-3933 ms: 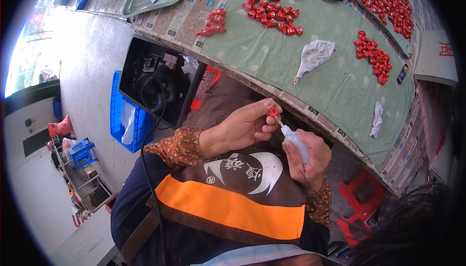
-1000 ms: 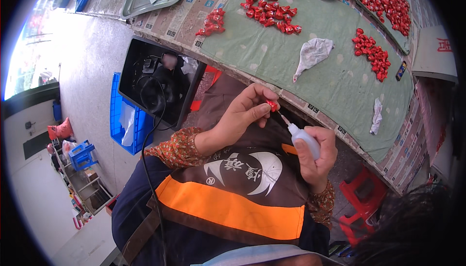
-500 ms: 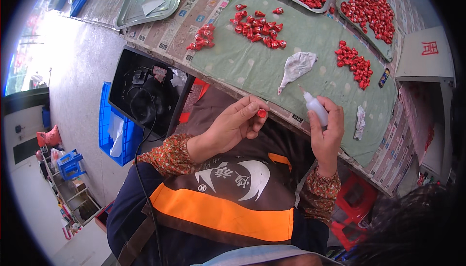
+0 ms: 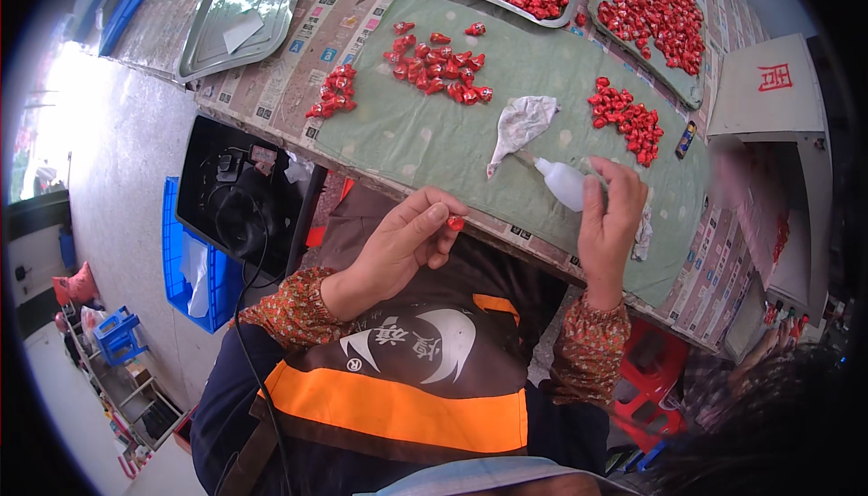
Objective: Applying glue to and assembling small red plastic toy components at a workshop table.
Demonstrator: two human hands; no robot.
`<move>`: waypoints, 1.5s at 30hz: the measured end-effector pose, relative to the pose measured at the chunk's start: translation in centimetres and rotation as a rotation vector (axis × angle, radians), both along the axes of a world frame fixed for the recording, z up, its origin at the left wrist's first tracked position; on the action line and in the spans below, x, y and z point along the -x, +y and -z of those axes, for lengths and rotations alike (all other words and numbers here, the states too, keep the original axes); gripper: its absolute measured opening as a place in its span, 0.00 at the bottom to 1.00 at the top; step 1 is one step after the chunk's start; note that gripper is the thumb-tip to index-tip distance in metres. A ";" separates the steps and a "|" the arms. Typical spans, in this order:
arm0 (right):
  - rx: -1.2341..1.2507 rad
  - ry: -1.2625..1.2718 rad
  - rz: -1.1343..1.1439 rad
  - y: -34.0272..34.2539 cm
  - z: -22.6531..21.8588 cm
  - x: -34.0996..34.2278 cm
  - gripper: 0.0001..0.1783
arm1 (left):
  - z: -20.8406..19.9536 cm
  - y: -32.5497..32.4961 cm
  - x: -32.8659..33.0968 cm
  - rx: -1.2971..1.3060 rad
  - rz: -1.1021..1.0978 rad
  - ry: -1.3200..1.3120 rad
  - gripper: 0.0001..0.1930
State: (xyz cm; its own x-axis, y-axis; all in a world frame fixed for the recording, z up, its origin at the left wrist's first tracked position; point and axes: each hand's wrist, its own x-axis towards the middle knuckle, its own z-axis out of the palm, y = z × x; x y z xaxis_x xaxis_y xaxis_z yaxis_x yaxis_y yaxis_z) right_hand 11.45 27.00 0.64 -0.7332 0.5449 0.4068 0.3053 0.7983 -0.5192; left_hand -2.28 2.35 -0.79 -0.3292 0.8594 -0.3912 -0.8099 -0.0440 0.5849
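My left hand (image 4: 407,238) is closed, pinching a small red glossy piece (image 4: 456,223) between thumb and fingertips just in front of the table edge. A white squeeze bottle with a thin nozzle (image 4: 562,185) lies tilted over the green cloth (image 4: 380,148), its tip toward a crumpled white rag (image 4: 524,125). Beside the bottle's base is my right hand (image 4: 613,220), thumb and fingers apart with a gap between them; the thumb appears to touch or nearly touch the bottle. Loose red pieces sit on the cloth in a left pile (image 4: 438,69), a smaller cluster (image 4: 334,91) and a right pile (image 4: 627,120).
Two trays of red pieces, one metal-rimmed (image 4: 556,18) and one green (image 4: 692,94), stand at the back. A metal tray (image 4: 212,48) is far left. Near the right pile lies a small dark tube (image 4: 686,140). Below the table's left edge are a black bin (image 4: 203,170) and blue crate (image 4: 172,252).
The bottle has tipped from steep in my right hand to lying leftward, and that hand's fingers have opened off it. My left hand still pinches the red piece. The whole view has shifted.
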 end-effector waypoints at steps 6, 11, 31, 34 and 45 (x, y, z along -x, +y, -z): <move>-0.115 -0.050 0.163 5.3 0.3 0.2 0.11 | -0.4 0.0 0.0 -0.004 -0.006 -0.066 0.14; -0.268 -0.095 0.171 7.6 1.2 1.6 0.11 | -0.6 -0.1 0.2 -0.021 0.004 -0.057 0.14; -0.581 -0.264 0.164 7.9 1.0 2.8 0.07 | -0.7 1.1 -0.6 -0.027 -0.019 0.051 0.11; -0.755 -0.213 0.162 7.5 0.9 2.1 0.05 | -1.0 1.5 -1.0 -0.035 -0.012 0.055 0.12; -0.539 -0.253 0.147 3.4 -1.0 -2.4 0.07 | -1.2 1.5 -1.3 -0.052 -0.019 0.055 0.12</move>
